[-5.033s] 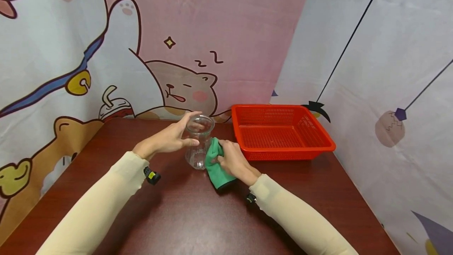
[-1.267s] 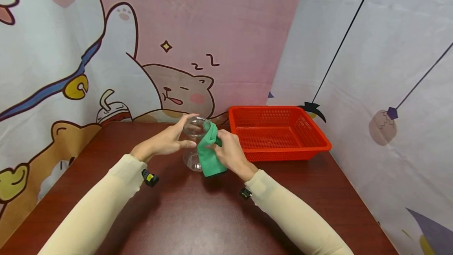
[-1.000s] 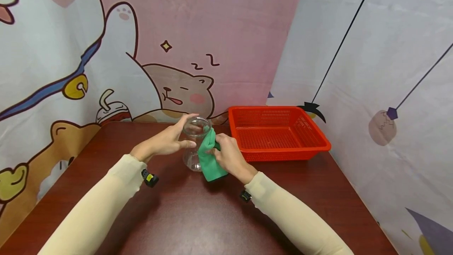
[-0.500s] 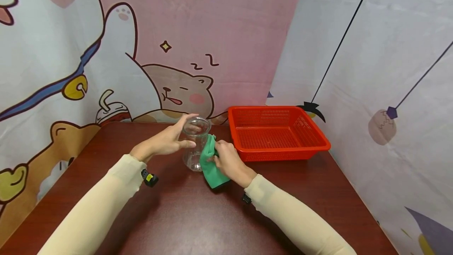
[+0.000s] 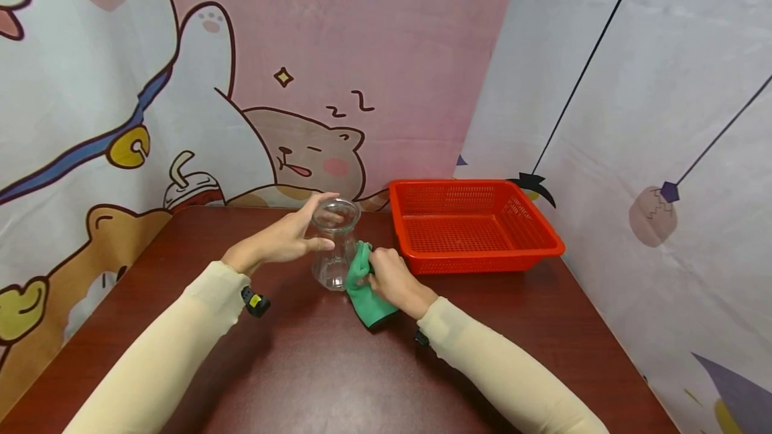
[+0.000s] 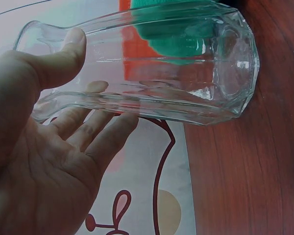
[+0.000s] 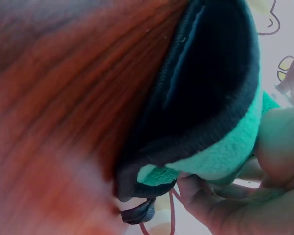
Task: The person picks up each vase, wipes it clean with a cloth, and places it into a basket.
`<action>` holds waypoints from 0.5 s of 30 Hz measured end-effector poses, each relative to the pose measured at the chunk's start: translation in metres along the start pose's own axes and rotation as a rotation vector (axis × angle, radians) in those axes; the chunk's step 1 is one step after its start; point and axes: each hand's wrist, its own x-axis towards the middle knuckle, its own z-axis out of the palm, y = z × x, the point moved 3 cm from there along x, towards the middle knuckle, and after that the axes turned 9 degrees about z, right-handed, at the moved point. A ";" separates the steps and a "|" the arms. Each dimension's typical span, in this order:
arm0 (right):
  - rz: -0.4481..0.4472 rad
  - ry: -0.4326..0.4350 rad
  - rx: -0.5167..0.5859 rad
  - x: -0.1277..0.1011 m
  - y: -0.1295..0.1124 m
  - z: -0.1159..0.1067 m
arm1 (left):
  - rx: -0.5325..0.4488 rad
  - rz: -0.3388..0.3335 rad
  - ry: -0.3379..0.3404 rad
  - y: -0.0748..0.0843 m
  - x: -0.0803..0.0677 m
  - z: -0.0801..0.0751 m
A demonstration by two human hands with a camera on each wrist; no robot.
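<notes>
Left hand (image 5: 277,241) steadies the clear glass vase (image 5: 334,245) upright on the dark red worktop (image 5: 313,367), thumb and fingers (image 6: 105,142) curled round its neck near the rim. Right hand (image 5: 392,278) bunches a green cloth (image 5: 364,286) tight in its fingers and presses it against the vase's lower side. The cloth's tail drapes onto the worktop. Just to the right sits a red plastic basket (image 5: 545,246). The right wrist view is blurred and very close: only cloth folds and fingertips are legible, the vase barely visible.
</notes>
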 end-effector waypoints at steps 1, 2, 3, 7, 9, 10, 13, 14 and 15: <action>0.002 -0.001 -0.022 -0.003 -0.007 -0.007 | 0.001 0.000 0.000 0.000 0.000 0.000; 0.005 -0.009 -0.029 -0.004 -0.009 -0.009 | 0.001 0.000 0.002 0.000 0.000 0.000; 0.003 -0.017 -0.034 -0.004 -0.011 -0.011 | 0.002 -0.001 0.003 0.000 0.000 0.000; -0.004 -0.029 -0.027 -0.007 -0.017 -0.017 | 0.002 -0.005 0.001 -0.001 0.000 0.000; 0.007 -0.047 0.000 -0.006 -0.016 -0.015 | 0.002 -0.006 -0.003 -0.001 -0.001 0.000; -0.001 -0.041 -0.005 -0.006 -0.015 -0.014 | 0.005 -0.008 -0.006 -0.001 -0.001 0.000; 0.024 -0.079 -0.003 -0.010 -0.028 -0.027 | 0.013 -0.011 -0.007 -0.001 -0.001 0.000; 0.032 -0.085 0.004 -0.012 -0.032 -0.031 | 0.015 -0.011 -0.007 -0.001 -0.001 0.000; 0.039 -0.091 0.012 -0.013 -0.035 -0.035 | 0.018 -0.010 -0.007 -0.001 -0.001 0.000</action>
